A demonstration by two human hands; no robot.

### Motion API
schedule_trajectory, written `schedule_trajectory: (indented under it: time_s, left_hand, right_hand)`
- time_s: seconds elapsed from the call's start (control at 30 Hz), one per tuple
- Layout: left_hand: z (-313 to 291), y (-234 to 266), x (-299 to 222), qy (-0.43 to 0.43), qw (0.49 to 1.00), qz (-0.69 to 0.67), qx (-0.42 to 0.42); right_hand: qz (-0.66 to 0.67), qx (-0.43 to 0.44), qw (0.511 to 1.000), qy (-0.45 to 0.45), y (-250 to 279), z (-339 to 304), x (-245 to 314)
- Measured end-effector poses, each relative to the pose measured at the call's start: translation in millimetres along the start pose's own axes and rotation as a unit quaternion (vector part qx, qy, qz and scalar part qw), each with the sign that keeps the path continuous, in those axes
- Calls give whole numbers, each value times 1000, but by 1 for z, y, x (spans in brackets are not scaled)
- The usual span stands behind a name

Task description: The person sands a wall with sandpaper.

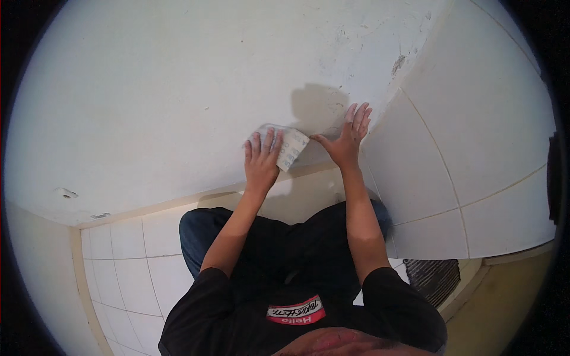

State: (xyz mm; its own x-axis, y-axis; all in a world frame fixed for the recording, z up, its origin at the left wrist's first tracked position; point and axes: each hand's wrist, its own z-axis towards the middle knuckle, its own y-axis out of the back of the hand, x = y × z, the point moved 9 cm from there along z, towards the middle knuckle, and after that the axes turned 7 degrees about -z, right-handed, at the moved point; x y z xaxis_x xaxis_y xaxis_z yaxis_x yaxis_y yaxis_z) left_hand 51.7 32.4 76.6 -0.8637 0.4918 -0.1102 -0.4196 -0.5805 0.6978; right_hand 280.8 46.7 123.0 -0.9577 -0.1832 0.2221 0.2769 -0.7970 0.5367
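Against the white wall, my left hand presses a sheet of sandpaper, its fingers lying over the sheet. The paper's pale printed back faces me, and its right corner sticks out beyond my fingers. My right hand is open beside it, thumb stretched toward the sandpaper and fingers pointing up near the wall's right corner. Whitish dust coats the right fingertips. Whether that hand touches the wall, I cannot tell.
Scuffed, chipped patches mark the wall at upper right. White tiles cover the adjoining surface on the right. A small fitting or hole shows at lower left. White floor tiles and a dark striped mat lie around my bent legs.
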Motion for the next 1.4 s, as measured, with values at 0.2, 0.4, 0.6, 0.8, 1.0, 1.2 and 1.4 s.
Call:
schedule_trajectory:
  time_s: [0.2,0.4,0.6,0.8,1.0,1.2,1.4]
  left_hand:
    - [14,34,16,48,995,-36,-78]
    - [1,-2,-4,15,999,-37,-18]
    - [-22,-41,-27,-63,995,-28,70]
    - [-20,-37,-19,-40,995,-53,78]
    - [4,2,7,6,1000,-28,1]
    - [16,29,-1,32,996,-47,-63]
    - [-9,-23,-18,-35,998,-23,53]
  right_hand:
    - [-3,7,1000,-3,-1,0,-2]
    - [-2,5,1000,0,-2,1,-1]
    - [14,2,1000,1,0,2,3]
    - [20,5,1000,0,1,0,2]
    - [4,4,1000,1,-1,0,2]
    - [-3,2,1000,2,0,-1,-1]
    - [-10,23,1000,0,0,1,5]
